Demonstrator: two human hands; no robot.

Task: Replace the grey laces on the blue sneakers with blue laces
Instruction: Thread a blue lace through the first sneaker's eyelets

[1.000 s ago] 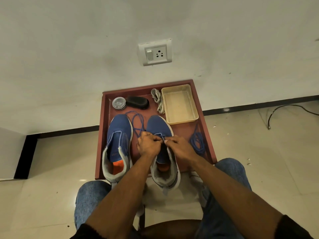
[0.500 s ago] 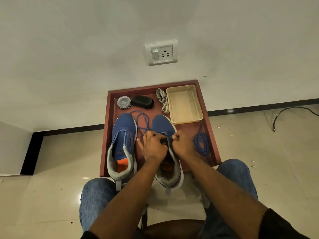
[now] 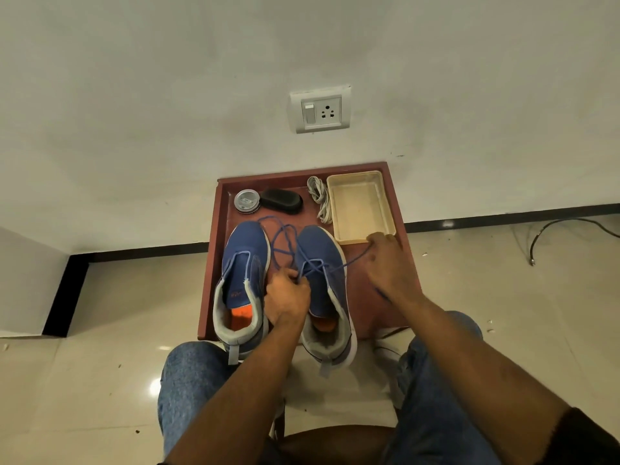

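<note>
Shoes [image 3: 322, 280] sat on tray [image 3: 214, 263], heels over near rim. Left hand [image 3: 287, 298] pinched lace [image 3: 352, 261] at right shoe's eyelets; right hand [image 3: 389, 266] pulled lace end taut beside bin [image 3: 360, 206].

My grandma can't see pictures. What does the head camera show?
A person's right hand pulls a thin blue lace sideways from the right blue fabric sneaker while the left hand pinches it, on a red-brown wooden tray.
</note>
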